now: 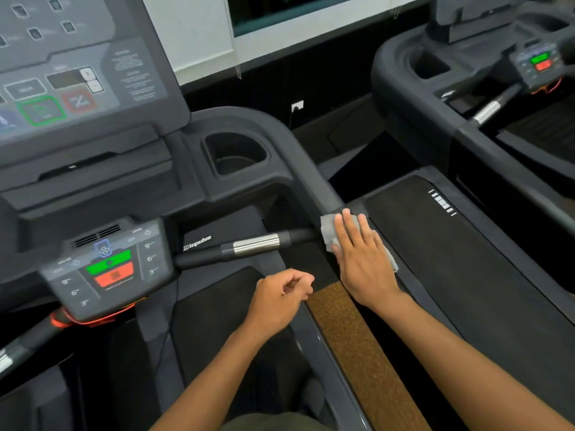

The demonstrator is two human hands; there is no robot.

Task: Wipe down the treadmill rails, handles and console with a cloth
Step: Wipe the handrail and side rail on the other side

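Note:
My right hand lies flat on a grey cloth, pressing it onto the dark right rail of the treadmill where the rail meets the crossbar handle. That handle is black with a silver sensor band and runs left toward the small control panel with green and red buttons. My left hand hovers loosely curled below the handle and holds nothing. The large console tilts up at the top left.
A cup holder sits in the console housing beside the rail. A brown textured side strip runs along the deck below my right hand. A second treadmill stands to the right, its belt close by. A wall socket is behind.

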